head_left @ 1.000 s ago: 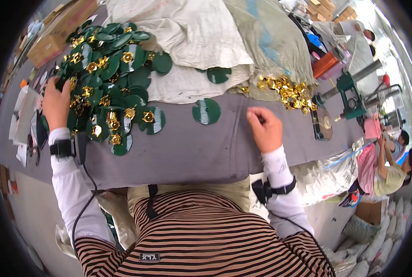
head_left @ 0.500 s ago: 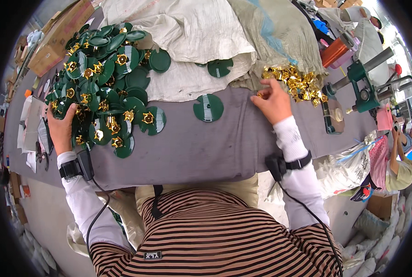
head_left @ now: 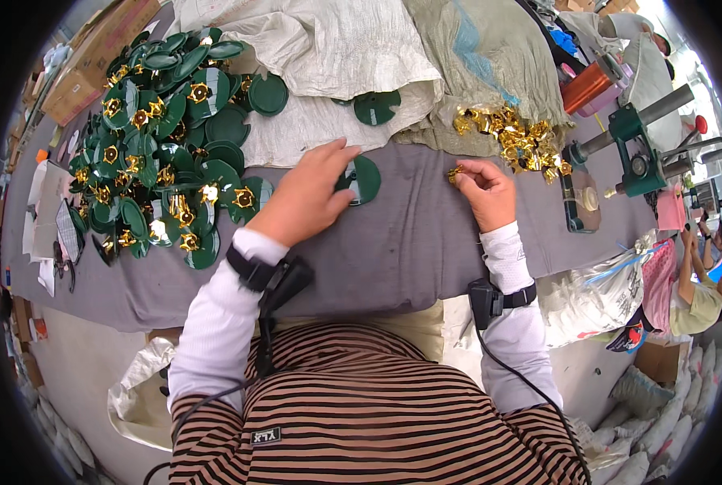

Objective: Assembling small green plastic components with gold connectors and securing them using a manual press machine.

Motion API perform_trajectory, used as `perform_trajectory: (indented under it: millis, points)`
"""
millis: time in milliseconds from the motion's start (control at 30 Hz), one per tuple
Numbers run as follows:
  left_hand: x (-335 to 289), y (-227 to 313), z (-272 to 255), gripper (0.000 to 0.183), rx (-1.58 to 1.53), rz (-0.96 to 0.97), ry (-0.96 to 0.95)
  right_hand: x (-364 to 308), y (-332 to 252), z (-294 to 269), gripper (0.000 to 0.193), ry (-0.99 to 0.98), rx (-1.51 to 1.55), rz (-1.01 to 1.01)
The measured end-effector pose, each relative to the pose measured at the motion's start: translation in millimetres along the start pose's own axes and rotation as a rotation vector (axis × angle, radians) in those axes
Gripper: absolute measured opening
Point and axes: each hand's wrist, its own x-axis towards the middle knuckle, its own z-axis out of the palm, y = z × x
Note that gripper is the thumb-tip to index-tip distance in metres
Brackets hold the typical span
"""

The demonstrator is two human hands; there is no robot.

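My left hand (head_left: 316,190) reaches over a lone green disc (head_left: 366,179) on the table, thumb and fingers spread around its left edge. The hand covers part of the disc, and whether it touches is unclear. To the right, my right hand (head_left: 488,192) pinches a small shiny gold crown-shaped piece (head_left: 454,174) between thumb and fingertips. At the left lies a large heap of green discs (head_left: 138,153), many with a gold piece at the middle. A pile of loose gold pieces (head_left: 522,141) spreads beyond my right hand.
A white woven sack (head_left: 328,56) and a greyish sack (head_left: 490,56) lie across the back of the grey-covered table (head_left: 377,267). Another notched green disc (head_left: 377,107) rests against the white sack. At the right stands a green hand press (head_left: 635,153). Another person (head_left: 692,283) sits farther right.
My left hand has moved right from the heap to the lone disc. My right hand stays near the gold pile, its small gold piece now showing more plainly at the fingertips.
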Motion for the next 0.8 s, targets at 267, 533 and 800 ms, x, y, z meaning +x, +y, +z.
perform_trajectory:
  millis: [267, 533, 800]
  points:
    - [11.2, -1.2, 3.2, 0.057, -0.004, -0.161, -0.091, -10.0, -31.1, 18.4, 0.021, -0.07, 0.206, -0.017]
    - [-24.4, 48.7, -7.4, 0.03, -0.922, -0.672, 0.08, -71.4, -81.2, 91.1, 0.025, -0.135, -0.098, -0.378]
    - [-40.3, 46.7, -0.9, 0.025, -0.735, -0.607, 0.063, -72.7, -77.7, 102.5, 0.023, -0.09, -0.394, -0.761]
